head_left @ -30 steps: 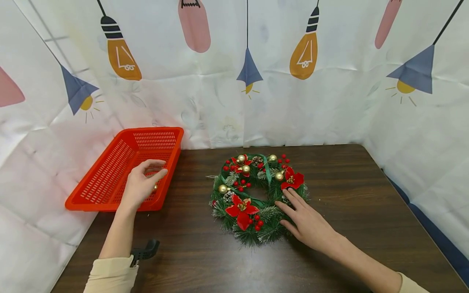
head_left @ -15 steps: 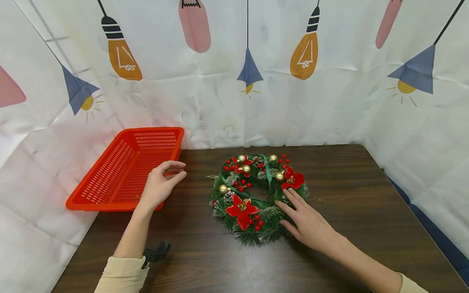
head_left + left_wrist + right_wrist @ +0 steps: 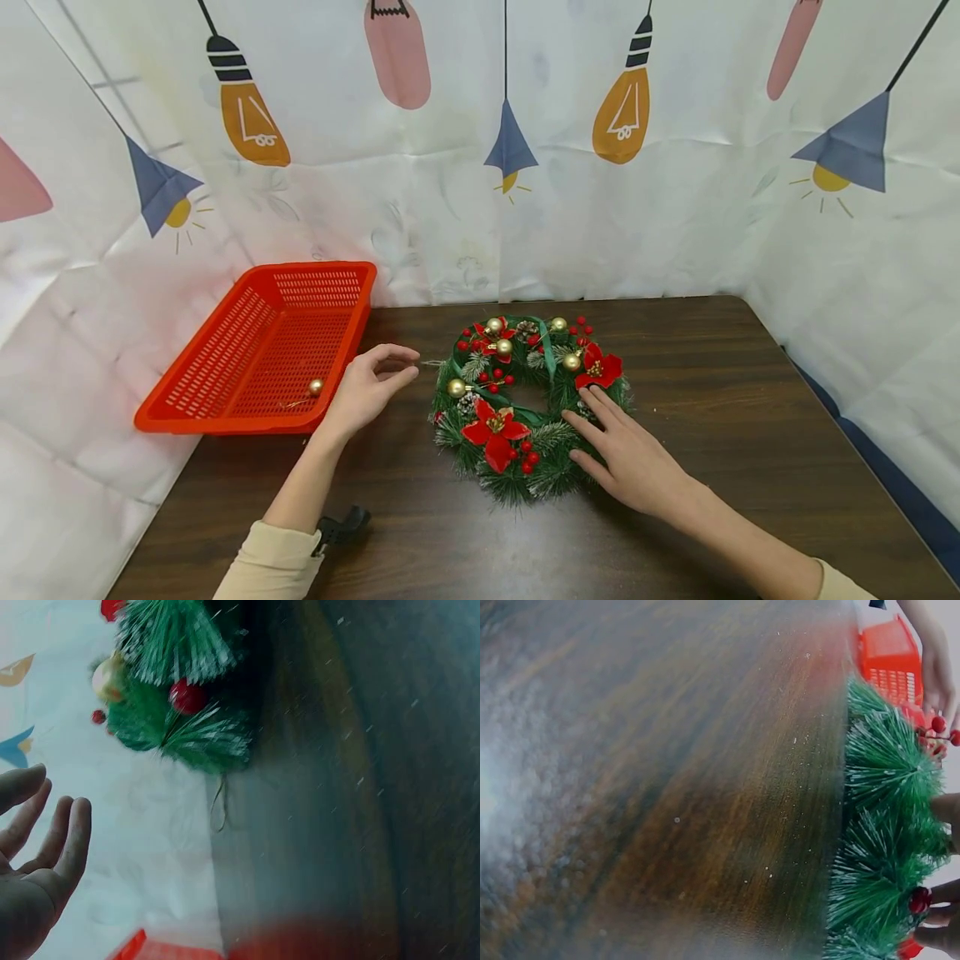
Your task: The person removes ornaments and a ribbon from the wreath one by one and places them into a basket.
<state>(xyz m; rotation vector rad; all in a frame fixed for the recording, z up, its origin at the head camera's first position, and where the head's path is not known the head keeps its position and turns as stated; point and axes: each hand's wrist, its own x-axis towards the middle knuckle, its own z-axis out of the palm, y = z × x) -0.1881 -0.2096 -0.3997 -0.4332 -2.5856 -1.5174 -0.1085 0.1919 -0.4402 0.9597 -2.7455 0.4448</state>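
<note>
A green Christmas wreath (image 3: 551, 442) with red poinsettias, red berries, pine cones and gold balls lies on the dark wooden table. My right hand (image 3: 633, 458) rests on its right side, fingers spread over the needles. Between the red basket (image 3: 347, 367) and the wreath hovers my left hand (image 3: 367, 392), fingers loosely bent with a gap to the thumb. Nothing shows between those fingers in the left wrist view, where the hand (image 3: 45, 862) appears beside the wreath (image 3: 187, 742). One gold ball (image 3: 316, 387) on a thin wire sits inside the basket.
The basket stands at the table's left, close to a white curtain (image 3: 435, 225) printed with lamps and bulbs. That curtain also closes off the sides. A thin loop (image 3: 219, 806) sticks out from the wreath's edge. The table (image 3: 712, 375) has a rounded far right corner.
My left hand has moved right, from over the basket to the space beside the wreath, uncovering the gold ball in the basket. The right hand and wreath have stayed in place.
</note>
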